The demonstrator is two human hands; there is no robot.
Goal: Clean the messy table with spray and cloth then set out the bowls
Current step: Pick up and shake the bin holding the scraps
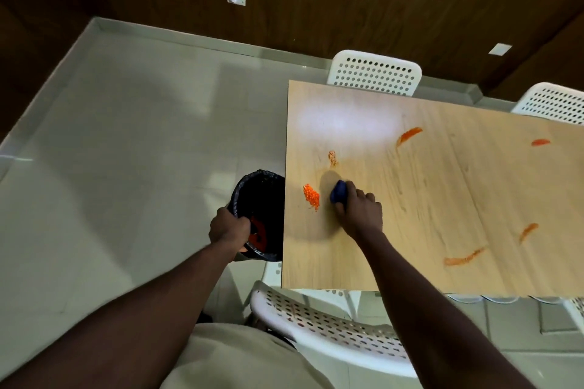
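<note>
A light wooden table (458, 186) carries several orange smears and a small heap of orange crumbs (311, 196) near its left edge. My right hand (358, 210) grips a bunched blue cloth (338, 191) and presses it on the tabletop just right of the crumbs. My left hand (229, 227) grips the rim of a black-lined bin (262, 196) held against the table's left edge; orange bits lie inside it. No spray bottle or bowls are in view.
A white perforated chair (328, 322) stands under the table's near edge, close to my body. Two more white chairs (374, 73) stand along the far side. Grey tiled floor (126, 151) spreads to the left, with a dark wooden wall behind.
</note>
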